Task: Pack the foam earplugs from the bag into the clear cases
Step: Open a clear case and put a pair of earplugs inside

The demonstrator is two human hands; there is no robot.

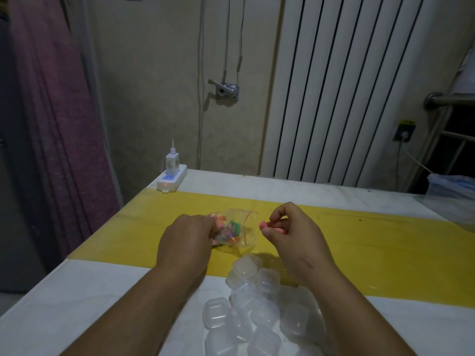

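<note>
ideally the right hand (290, 232), pinching a pink earplug (273, 230), carries it to an opened clear case (216, 312) on the desk (77, 304) while the left hand (187, 237) grips the bag (236, 229) steady.

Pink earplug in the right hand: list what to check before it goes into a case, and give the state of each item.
1. Right hand pinches the pink earplug: ok.
2. Only one earplug in that pinch: cannot tell.
3. Left hand holds the bag steady: ok.
4. Pile of cases lies close, between the forearms: ok.
5. A case open and ready: not ok; no hand holds one, and those in clear view look closed.
</note>
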